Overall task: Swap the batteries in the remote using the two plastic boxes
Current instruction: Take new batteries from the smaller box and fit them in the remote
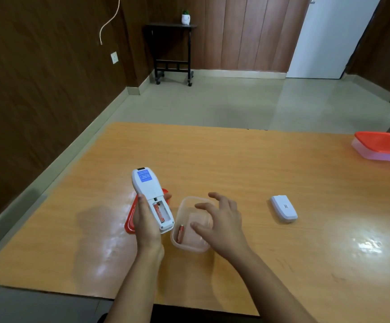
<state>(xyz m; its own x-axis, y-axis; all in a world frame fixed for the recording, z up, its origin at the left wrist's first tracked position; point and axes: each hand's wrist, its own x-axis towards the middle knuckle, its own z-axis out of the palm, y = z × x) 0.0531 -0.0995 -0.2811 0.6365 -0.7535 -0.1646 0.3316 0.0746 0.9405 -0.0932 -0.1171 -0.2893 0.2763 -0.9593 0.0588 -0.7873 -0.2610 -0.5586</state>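
My left hand [146, 222] grips a white remote [148, 190] face down, its battery bay uncovered. One orange battery [158, 212] lies in the bay's left slot; the right slot looks bare. Right beside it stands a clear plastic box [184, 203] without a lid, and a single orange battery [180, 233] rests against its left wall. My right hand [219, 220] hovers over that box with fingers spread and nothing in it. A red lid [130, 220] lies flat under the remote. The white battery cover [283, 208] sits on the table to the right.
A second clear box with a red lid on [381, 146] stands at the table's far right edge. The wooden table [236, 164] ends at a tiled floor beyond. A dark wall runs along the left, and a small black stand is at the back.
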